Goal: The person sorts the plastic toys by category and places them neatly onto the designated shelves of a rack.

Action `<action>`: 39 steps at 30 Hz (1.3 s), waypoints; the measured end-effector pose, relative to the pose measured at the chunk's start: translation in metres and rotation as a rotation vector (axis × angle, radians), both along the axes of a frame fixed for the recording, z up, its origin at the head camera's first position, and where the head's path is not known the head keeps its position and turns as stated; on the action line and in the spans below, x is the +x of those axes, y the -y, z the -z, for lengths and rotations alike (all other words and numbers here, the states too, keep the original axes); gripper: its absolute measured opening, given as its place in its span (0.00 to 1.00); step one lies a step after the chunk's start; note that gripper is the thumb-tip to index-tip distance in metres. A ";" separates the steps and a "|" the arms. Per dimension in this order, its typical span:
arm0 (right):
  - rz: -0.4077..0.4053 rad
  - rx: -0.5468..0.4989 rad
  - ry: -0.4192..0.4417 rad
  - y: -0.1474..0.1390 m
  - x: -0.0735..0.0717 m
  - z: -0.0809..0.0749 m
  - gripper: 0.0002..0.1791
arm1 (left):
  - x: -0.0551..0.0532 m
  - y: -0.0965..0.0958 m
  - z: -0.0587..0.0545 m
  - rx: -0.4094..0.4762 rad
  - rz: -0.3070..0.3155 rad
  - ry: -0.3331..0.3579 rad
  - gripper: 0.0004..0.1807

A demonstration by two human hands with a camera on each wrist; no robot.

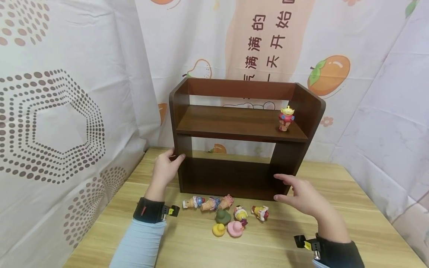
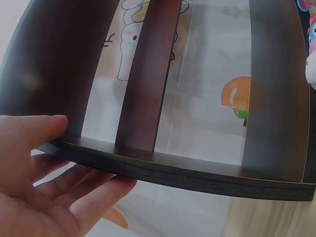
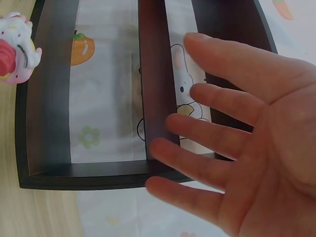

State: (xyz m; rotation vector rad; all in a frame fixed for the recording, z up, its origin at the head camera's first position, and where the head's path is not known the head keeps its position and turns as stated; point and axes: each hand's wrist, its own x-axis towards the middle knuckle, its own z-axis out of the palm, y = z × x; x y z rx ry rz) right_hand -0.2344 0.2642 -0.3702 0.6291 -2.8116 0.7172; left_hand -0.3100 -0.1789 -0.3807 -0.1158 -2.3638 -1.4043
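Observation:
A dark brown two-tier wooden shelf point(image 1: 234, 124) stands upright on the table. My left hand point(image 1: 166, 167) holds its left side panel, thumb on the inner side and fingers round the outside; the left wrist view shows the thumb point(image 2: 47, 129) at the panel's edge. By the right side panel, my right hand point(image 1: 299, 193) has its fingers spread with nothing in them; whether it touches the wood I cannot tell. A toy figure with a yellow head and cone-shaped base point(image 1: 286, 119) stands at the right of the upper shelf board.
Before the shelf lie several cone-shaped toy figures point(image 1: 210, 204) and a figure with a red tip point(image 1: 260, 212). A green duck point(image 1: 222, 216), a yellow duck point(image 1: 218, 229) and a pink duck point(image 1: 235, 229) sit nearby. A printed curtain point(image 1: 201, 44) hangs behind the table point(image 1: 268, 245).

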 end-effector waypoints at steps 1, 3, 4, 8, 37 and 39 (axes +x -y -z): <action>-0.006 0.005 0.016 0.000 -0.001 0.001 0.36 | 0.000 0.000 0.000 0.003 0.001 0.001 0.29; -0.017 0.014 0.048 -0.001 -0.001 0.003 0.37 | 0.000 0.000 -0.001 0.007 0.001 0.002 0.29; -0.020 0.018 0.065 -0.001 -0.001 0.004 0.37 | 0.000 0.000 0.000 0.006 0.000 0.003 0.28; -0.035 0.030 0.133 -0.001 -0.001 0.009 0.37 | -0.001 0.000 0.000 -0.004 -0.006 -0.001 0.28; -0.052 -0.020 0.473 0.016 -0.010 0.037 0.35 | -0.001 -0.001 0.000 0.008 0.006 0.009 0.29; -0.054 -0.020 0.487 0.017 -0.010 0.037 0.34 | -0.001 -0.001 0.000 0.008 0.005 0.009 0.29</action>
